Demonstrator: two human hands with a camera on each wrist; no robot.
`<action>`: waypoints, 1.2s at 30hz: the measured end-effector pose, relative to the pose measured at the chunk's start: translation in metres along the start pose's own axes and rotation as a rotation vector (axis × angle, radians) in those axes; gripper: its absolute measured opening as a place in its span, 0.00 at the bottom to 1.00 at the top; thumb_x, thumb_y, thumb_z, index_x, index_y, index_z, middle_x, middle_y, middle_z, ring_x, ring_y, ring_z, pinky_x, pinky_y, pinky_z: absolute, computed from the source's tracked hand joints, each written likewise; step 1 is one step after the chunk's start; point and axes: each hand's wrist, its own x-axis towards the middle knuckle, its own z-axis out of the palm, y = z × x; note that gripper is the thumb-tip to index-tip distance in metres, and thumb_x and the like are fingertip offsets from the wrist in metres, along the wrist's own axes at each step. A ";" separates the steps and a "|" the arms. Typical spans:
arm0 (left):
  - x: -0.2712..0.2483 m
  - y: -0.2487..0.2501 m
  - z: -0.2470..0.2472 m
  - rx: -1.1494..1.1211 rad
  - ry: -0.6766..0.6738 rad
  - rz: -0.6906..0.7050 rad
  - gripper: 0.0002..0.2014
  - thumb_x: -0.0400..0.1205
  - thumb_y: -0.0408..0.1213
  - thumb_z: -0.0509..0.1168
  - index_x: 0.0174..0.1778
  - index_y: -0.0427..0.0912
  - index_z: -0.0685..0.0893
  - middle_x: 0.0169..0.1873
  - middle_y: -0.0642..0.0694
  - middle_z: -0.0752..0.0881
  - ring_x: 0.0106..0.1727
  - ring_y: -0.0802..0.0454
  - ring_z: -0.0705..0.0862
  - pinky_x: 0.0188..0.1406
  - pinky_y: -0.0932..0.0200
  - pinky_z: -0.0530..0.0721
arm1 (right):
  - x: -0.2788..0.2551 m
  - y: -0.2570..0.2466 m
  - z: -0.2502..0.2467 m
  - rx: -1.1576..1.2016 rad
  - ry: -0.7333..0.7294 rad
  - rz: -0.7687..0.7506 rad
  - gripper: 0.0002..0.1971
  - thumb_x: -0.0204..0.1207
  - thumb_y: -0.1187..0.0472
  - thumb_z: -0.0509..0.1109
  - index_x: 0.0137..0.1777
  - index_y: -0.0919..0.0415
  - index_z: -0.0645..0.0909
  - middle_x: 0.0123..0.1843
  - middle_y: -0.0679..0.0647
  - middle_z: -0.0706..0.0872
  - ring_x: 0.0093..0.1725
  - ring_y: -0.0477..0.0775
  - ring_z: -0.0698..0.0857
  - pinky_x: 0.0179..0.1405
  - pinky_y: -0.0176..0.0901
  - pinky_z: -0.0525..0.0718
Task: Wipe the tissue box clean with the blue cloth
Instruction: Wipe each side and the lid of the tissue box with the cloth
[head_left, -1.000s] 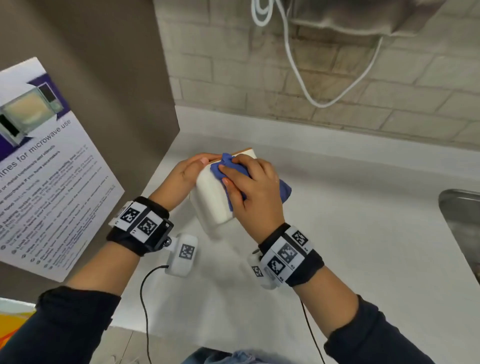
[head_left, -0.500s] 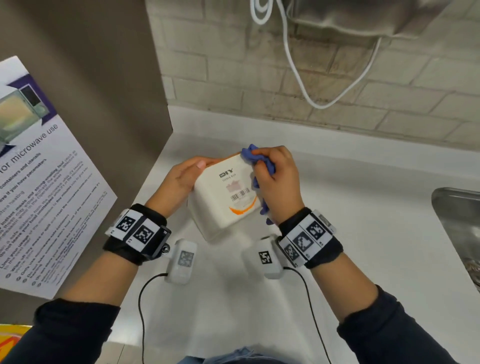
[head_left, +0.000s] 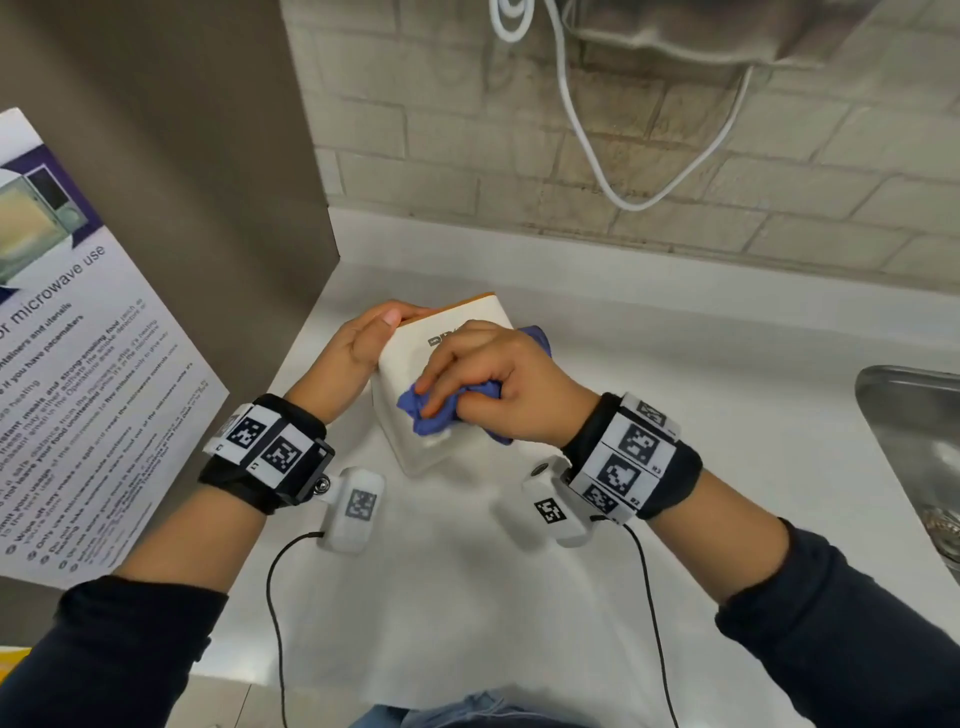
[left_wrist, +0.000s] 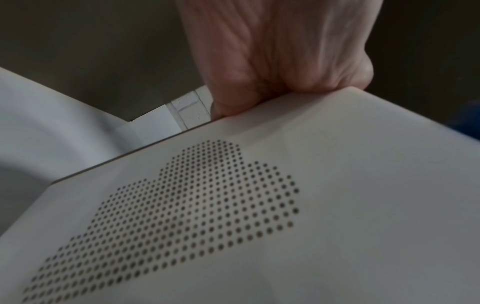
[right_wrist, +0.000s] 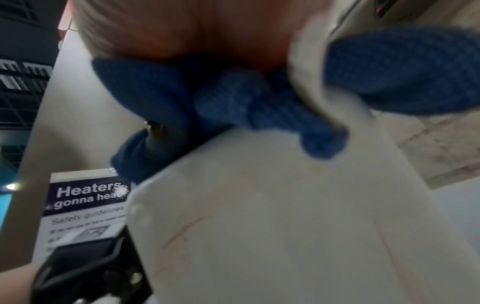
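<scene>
A white tissue box (head_left: 415, 447) with an orange edge stands tilted on the white counter (head_left: 467, 597). My left hand (head_left: 363, 345) grips its far left edge; in the left wrist view the fingers (left_wrist: 272, 61) curl over the rim of the box (left_wrist: 311, 205), whose side has a dotted cloud pattern. My right hand (head_left: 483, 379) holds the bunched blue cloth (head_left: 431, 413) and presses it against the box's top face. The right wrist view shows the blue cloth (right_wrist: 246, 107) squeezed under the palm on the white box (right_wrist: 285, 226).
A brown panel with a microwave-use poster (head_left: 78, 364) stands at the left. A steel sink (head_left: 914, 447) lies at the right edge. A brick wall with a white cable (head_left: 597, 156) runs behind the counter.
My right hand has swept the cloth from the box's right side back across its top face toward the near left. The left hand keeps holding the box.
</scene>
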 end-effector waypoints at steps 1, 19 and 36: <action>0.001 0.000 0.000 0.005 -0.005 -0.005 0.15 0.80 0.50 0.53 0.51 0.53 0.84 0.46 0.64 0.89 0.50 0.65 0.84 0.48 0.73 0.78 | -0.001 -0.001 -0.002 0.003 -0.061 -0.006 0.14 0.63 0.63 0.61 0.32 0.66 0.89 0.40 0.61 0.89 0.43 0.50 0.80 0.51 0.37 0.76; -0.013 0.012 0.022 0.090 -0.010 0.008 0.16 0.79 0.55 0.53 0.52 0.54 0.83 0.45 0.67 0.89 0.47 0.68 0.85 0.43 0.76 0.78 | -0.087 0.032 -0.052 -0.119 0.382 0.357 0.14 0.68 0.77 0.57 0.23 0.74 0.77 0.42 0.59 0.72 0.40 0.30 0.84 0.34 0.26 0.83; -0.036 0.009 0.040 0.768 -0.761 -0.045 0.45 0.70 0.37 0.74 0.78 0.59 0.56 0.60 0.63 0.69 0.60 0.71 0.68 0.61 0.80 0.63 | -0.157 0.015 -0.031 0.072 0.710 0.608 0.10 0.69 0.69 0.54 0.41 0.66 0.78 0.44 0.62 0.81 0.46 0.56 0.80 0.51 0.44 0.79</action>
